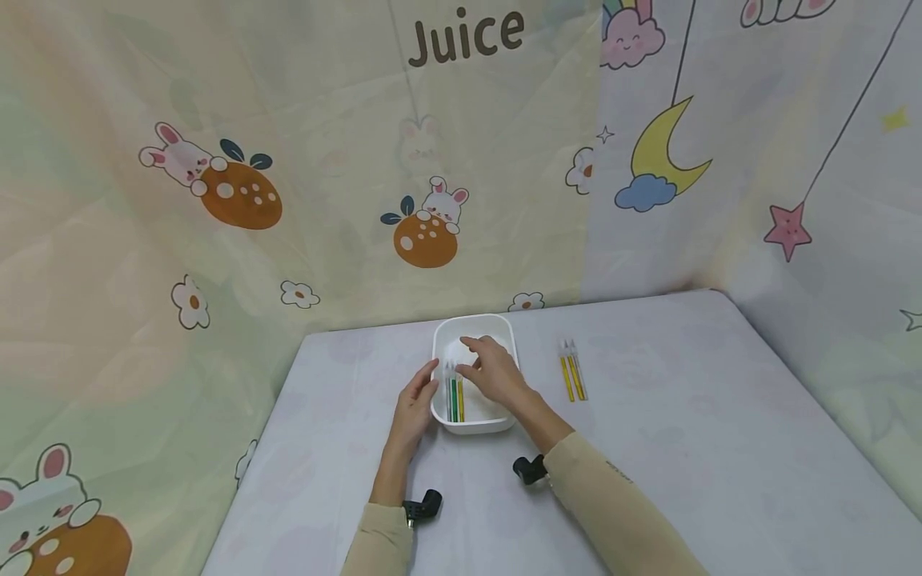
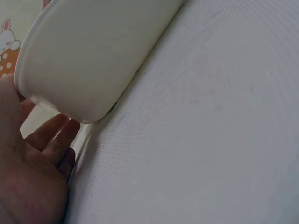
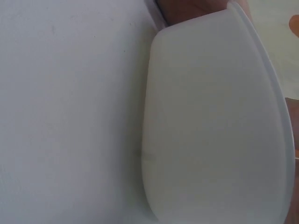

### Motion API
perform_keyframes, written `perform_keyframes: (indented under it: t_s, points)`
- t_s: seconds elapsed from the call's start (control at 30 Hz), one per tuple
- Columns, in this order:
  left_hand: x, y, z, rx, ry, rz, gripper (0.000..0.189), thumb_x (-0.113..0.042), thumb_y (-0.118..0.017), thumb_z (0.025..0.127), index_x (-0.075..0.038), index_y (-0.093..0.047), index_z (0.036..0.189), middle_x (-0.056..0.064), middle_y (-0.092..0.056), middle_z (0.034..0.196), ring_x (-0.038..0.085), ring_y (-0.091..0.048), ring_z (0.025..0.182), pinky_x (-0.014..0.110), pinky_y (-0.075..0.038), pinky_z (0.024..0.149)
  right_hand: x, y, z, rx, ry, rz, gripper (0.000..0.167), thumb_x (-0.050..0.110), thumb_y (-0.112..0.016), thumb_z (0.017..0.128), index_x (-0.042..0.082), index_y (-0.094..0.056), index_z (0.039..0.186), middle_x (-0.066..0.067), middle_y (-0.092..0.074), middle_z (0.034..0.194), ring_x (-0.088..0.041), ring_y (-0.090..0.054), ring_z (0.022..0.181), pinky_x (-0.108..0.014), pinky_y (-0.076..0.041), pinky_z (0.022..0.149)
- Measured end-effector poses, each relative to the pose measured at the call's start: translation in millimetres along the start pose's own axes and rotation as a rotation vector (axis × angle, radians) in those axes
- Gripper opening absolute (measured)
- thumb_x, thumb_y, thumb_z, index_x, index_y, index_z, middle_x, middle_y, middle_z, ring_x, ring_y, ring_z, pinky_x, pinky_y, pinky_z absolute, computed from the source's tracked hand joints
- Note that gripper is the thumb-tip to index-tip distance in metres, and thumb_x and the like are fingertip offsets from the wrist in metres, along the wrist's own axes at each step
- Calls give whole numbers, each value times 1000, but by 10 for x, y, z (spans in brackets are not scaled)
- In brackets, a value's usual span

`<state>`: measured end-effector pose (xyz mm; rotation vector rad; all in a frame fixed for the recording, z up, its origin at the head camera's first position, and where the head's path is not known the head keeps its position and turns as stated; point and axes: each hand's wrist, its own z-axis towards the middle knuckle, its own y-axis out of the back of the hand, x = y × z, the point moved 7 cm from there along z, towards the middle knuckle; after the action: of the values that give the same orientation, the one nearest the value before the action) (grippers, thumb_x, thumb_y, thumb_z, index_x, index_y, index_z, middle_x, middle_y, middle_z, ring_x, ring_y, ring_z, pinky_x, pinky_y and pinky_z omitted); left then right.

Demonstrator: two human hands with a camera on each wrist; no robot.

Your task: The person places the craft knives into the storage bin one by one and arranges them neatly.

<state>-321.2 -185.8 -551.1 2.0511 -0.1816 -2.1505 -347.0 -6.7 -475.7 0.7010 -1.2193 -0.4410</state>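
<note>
A white plastic box (image 1: 479,428) with rounded corners stands on the table. Inside, along its left side, several slim pens (image 1: 455,400) with clear, green and yellow barrels lie side by side. My left hand (image 1: 413,404) rests against the box's outer left wall, fingers loosely extended; the left wrist view shows the fingers (image 2: 60,140) beside its lower edge. Over the box's inside is my right hand (image 1: 495,374), thumb and index finger apart, just above the tips of the pens. In the right wrist view the box wall (image 3: 215,121) hides most of that hand.
To the right of the box, a few more slim pens (image 1: 574,374) with yellow barrels lie together on the white tabletop (image 1: 684,416). A printed cloth backdrop (image 1: 324,256) rises behind the table's back edge. Black wrist cameras (image 1: 529,470) sit at both cuffs.
</note>
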Motion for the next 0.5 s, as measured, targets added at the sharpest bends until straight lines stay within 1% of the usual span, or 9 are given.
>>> perform_keyframes:
  t_s: [0.1,0.2,0.3,0.4,0.5]
  points:
    - [9,2,-8,-2,13,9,43,-29,-53,109,-29,-55,151,-9,-45,163,22,-34,157,51,-30,127,-8,57,-4,-30,7,4,66,31,-76,96,15,-50,154,-14,-65,131,-15,-67,88,-29,-55,74]
    - [17,3,-13,-4,21,9,44,-31,-54,108,-28,-54,152,-10,-45,162,21,-34,157,51,-29,127,-23,110,-15,-57,7,5,72,34,-77,96,17,-45,158,-11,-63,130,-15,-64,88,-27,-53,71]
    - [24,3,-8,-6,23,2,43,-31,-54,108,-30,-55,151,-11,-45,162,21,-34,157,51,-29,128,-44,161,-26,-78,8,2,75,36,-76,96,20,-42,160,-9,-62,131,-15,-62,89,-25,-52,70]
    - [29,5,-1,-9,23,-4,42,-31,-54,108,-31,-56,150,-12,-45,162,21,-34,156,51,-29,128,-66,220,-30,-99,24,1,75,36,-75,96,19,-41,161,-10,-61,134,-20,-63,94,-28,-53,73]
    - [34,7,4,-9,17,-6,42,-30,-54,109,-31,-56,150,-11,-45,162,21,-34,157,51,-28,128,-93,284,-37,-119,37,12,74,35,-74,97,17,-41,161,-14,-59,139,-28,-66,102,-34,-56,78]
